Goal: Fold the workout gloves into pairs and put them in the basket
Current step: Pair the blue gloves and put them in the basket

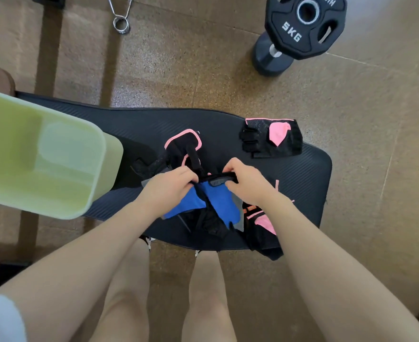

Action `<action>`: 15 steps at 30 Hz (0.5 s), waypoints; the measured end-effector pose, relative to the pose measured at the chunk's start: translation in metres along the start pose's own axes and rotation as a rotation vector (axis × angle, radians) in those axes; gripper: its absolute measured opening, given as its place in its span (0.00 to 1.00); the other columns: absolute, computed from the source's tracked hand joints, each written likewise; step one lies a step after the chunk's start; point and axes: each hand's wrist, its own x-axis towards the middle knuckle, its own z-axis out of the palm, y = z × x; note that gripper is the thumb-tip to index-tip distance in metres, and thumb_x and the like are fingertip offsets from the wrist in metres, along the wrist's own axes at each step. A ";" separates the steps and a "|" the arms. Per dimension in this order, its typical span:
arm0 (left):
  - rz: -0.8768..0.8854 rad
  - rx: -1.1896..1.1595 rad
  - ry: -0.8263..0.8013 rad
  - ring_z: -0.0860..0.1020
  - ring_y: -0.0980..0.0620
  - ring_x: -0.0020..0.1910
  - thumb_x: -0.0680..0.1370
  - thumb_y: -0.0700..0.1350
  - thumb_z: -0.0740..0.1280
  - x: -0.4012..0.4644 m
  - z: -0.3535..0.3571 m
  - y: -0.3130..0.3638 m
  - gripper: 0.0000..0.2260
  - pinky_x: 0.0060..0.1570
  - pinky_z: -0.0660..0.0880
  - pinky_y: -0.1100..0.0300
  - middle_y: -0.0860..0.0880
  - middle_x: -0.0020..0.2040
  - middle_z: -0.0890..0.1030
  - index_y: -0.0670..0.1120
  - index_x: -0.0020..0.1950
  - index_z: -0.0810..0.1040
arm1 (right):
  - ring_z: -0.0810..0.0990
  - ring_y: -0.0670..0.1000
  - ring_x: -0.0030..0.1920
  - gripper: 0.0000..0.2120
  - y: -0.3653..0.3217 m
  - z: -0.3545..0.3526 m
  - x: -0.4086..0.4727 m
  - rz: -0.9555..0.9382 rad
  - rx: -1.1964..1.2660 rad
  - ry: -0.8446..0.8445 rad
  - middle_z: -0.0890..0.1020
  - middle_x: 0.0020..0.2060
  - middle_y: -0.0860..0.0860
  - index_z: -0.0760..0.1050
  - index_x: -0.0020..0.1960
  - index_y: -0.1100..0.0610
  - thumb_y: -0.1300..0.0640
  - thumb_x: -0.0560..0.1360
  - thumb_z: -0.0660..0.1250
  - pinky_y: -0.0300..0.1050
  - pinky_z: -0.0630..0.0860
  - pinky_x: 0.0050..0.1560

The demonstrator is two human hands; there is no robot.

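Blue and black workout gloves (222, 202) hang above the black bench pad (302, 174). My left hand (169, 185) and my right hand (246, 180) both grip their black wrist strap at the top. A black and pink glove (183, 149) lies just beyond my hands. Another black and pink glove (272, 138) rests at the pad's far right corner. A third black and pink glove (260, 230) lies at the near edge, partly under my right forearm. The pale green basket (63, 166) stands on the pad's left end, with nothing visible inside.
A 5 kg weight plate (304, 25) leans on a dumbbell (270, 59) on the brown floor at the far right. A metal spring clip (121, 17) lies on the floor at the far left. My legs are below the pad's near edge.
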 end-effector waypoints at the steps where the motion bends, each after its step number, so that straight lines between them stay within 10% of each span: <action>1: 0.010 -0.033 0.012 0.78 0.45 0.49 0.78 0.42 0.61 0.000 0.000 -0.001 0.09 0.45 0.75 0.47 0.48 0.55 0.78 0.44 0.56 0.76 | 0.75 0.54 0.45 0.09 -0.001 0.005 0.003 -0.010 0.010 0.067 0.80 0.48 0.56 0.71 0.55 0.56 0.60 0.75 0.62 0.45 0.67 0.45; 6: 0.070 -0.126 0.079 0.79 0.47 0.44 0.76 0.47 0.59 -0.005 0.000 -0.010 0.12 0.40 0.78 0.49 0.48 0.50 0.79 0.44 0.50 0.79 | 0.78 0.50 0.46 0.09 -0.011 0.009 -0.002 -0.115 0.243 0.231 0.81 0.45 0.49 0.77 0.51 0.55 0.64 0.73 0.63 0.42 0.72 0.49; 15: 0.099 -0.187 0.127 0.79 0.47 0.40 0.75 0.49 0.56 -0.003 -0.005 -0.003 0.14 0.36 0.77 0.50 0.48 0.48 0.79 0.46 0.51 0.78 | 0.73 0.51 0.58 0.11 -0.036 -0.004 0.018 -0.126 -0.299 -0.202 0.78 0.52 0.47 0.76 0.56 0.50 0.54 0.76 0.60 0.48 0.59 0.54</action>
